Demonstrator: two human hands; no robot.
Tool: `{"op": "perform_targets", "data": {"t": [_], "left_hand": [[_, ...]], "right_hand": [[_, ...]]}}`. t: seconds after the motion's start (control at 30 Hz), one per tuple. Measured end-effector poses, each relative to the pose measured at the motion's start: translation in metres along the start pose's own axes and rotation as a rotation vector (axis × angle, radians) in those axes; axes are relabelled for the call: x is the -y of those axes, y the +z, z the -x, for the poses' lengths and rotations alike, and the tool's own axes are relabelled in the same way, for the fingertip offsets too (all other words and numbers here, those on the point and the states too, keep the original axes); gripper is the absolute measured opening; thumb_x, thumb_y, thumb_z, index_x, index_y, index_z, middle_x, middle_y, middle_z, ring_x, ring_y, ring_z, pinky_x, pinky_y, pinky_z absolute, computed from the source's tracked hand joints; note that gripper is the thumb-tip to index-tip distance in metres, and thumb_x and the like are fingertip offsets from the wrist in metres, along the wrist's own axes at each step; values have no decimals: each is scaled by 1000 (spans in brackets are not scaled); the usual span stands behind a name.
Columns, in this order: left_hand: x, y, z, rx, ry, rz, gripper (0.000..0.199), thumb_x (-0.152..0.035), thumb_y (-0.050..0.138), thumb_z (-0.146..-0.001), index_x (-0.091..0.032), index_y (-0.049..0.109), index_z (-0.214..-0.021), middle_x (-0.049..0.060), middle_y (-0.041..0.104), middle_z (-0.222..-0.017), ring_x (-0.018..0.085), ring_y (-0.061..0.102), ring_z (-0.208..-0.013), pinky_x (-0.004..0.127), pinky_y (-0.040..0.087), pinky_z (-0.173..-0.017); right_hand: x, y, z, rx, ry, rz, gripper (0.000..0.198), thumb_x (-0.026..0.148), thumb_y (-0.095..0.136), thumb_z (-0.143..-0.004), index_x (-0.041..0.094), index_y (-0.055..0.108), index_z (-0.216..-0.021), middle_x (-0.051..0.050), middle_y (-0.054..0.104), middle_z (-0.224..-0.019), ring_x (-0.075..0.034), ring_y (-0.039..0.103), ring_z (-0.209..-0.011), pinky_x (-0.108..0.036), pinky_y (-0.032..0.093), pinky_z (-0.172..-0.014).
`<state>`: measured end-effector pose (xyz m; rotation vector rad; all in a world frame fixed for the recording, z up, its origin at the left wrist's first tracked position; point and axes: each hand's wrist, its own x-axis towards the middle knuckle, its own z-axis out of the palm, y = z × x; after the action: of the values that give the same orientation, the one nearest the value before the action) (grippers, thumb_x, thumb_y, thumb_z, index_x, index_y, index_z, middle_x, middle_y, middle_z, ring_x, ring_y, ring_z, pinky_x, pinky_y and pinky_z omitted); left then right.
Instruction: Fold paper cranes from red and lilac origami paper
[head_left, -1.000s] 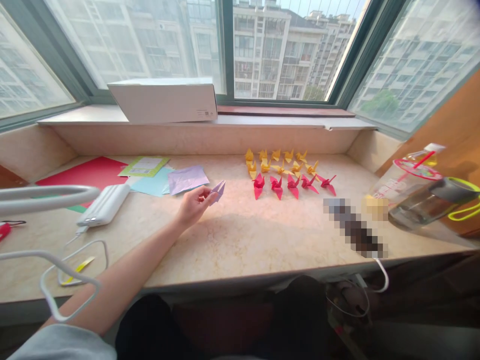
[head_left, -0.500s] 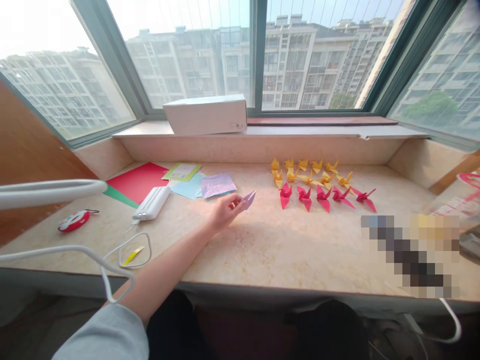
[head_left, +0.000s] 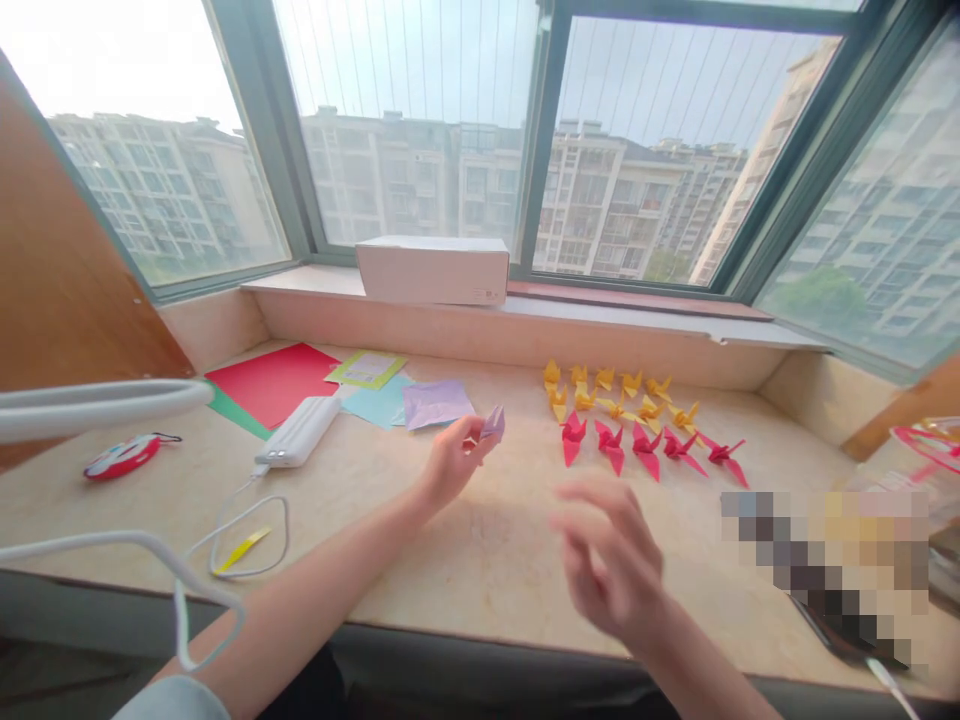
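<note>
My left hand (head_left: 448, 462) pinches a small folded piece of purple paper (head_left: 493, 424) between thumb and fingers, above the stone counter. The paper's folded tip points up. My right hand (head_left: 611, 560) hovers over the counter to the right, slightly blurred, fingers loosely bent and apart, with nothing seen in them. Beyond it stand a row of red paper cranes (head_left: 646, 450) and two rows of yellow paper cranes (head_left: 616, 404). Just behind my left hand lies a flat sheet of purple paper (head_left: 437, 402), partly over a light blue sheet (head_left: 376, 400).
A white power bank (head_left: 300, 432) with a looped cable (head_left: 286, 540) lies on the left, near red paper (head_left: 281, 380) and a red-and-white gadget (head_left: 131, 457). A white box (head_left: 435, 275) rests on the sill. A plastic container (head_left: 919, 455) and a pixelated area are at right.
My right hand has come into view from the lower right. My left hand still holds the purple paper, now turned more upright. The camera view has tilted upward.
</note>
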<state>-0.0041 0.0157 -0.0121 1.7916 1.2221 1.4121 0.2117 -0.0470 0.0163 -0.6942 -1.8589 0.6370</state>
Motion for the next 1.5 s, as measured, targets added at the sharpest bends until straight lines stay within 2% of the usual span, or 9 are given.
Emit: {"op": "perform_targets", "data": {"t": [0.07, 0.13, 0.2, 0.27, 0.5, 0.9, 1.2, 1.33, 1.5], "left_hand": [[-2, 1, 1, 15, -28, 83, 22, -39, 61, -86, -18, 61, -92, 1, 64, -80, 13, 58, -67, 24, 51, -56], [-4, 2, 2, 39, -53, 112, 21, -39, 61, -86, -18, 61, -91, 1, 63, -78, 12, 57, -64, 24, 50, -55], [-6, 2, 3, 62, -95, 136, 24, -41, 59, -87, -18, 62, -93, 1, 62, -74, 12, 56, -62, 23, 47, -52], [-7, 3, 4, 96, -139, 181, 31, -46, 55, -90, -17, 63, -97, 1, 61, -72, 12, 54, -60, 22, 44, -49], [-3, 9, 6, 274, -205, 366, 44, -56, 50, -90, -17, 66, -102, 3, 61, -76, 10, 46, -53, 21, 38, -44], [-16, 7, 7, 370, -353, 642, 41, -56, 61, -84, -16, 67, -86, 2, 56, -71, 9, 40, -53, 22, 37, -47], [-23, 5, 10, 408, -344, 627, 36, -49, 73, -77, -17, 69, -92, 2, 61, -74, 11, 49, -60, 24, 40, -56], [-22, 5, 10, 380, -327, 575, 30, -45, 74, -77, -17, 69, -86, 2, 62, -73, 12, 51, -62, 24, 42, -56], [-19, 7, 9, 334, -304, 545, 27, -43, 74, -77, -17, 64, -76, 0, 60, -69, 12, 51, -61, 24, 42, -56]], "right_hand": [[-17, 8, -21, -94, 67, 82, 24, 33, 60, -92, 30, 64, -115, -11, 59, -127, -30, 56, -116, -47, 50, -92], [-39, 17, -41, -133, 203, 82, 26, 37, 60, -91, 24, 64, -114, -12, 65, -113, -28, 63, -102, -46, 52, -87], [-58, 25, -55, -97, 350, -55, 32, 42, 58, -91, 20, 62, -113, -10, 69, -99, -23, 67, -86, -41, 53, -80], [-69, 31, -59, -90, 405, -185, 36, 45, 60, -89, 18, 63, -112, -9, 71, -95, -20, 66, -80, -38, 54, -77], [-58, 37, -41, -27, 390, -362, 32, 45, 65, -87, 22, 70, -109, -7, 73, -98, -18, 64, -76, -37, 53, -76], [-59, 31, -38, -33, 381, -553, 22, 44, 69, -83, 23, 69, -93, -3, 65, -79, -16, 56, -66, -31, 47, -65], [-54, 28, -38, -153, 317, -429, 20, 34, 71, -76, 24, 56, -84, -1, 64, -78, -17, 59, -71, -32, 49, -67], [-53, 24, -36, -101, 257, -329, 12, 29, 66, -81, 23, 56, -82, -2, 64, -83, -19, 61, -81, -33, 49, -73], [-53, 16, -34, -69, 86, -36, 2, 22, 62, -86, 23, 60, -86, -4, 66, -92, -20, 61, -87, -34, 47, -75]]}}
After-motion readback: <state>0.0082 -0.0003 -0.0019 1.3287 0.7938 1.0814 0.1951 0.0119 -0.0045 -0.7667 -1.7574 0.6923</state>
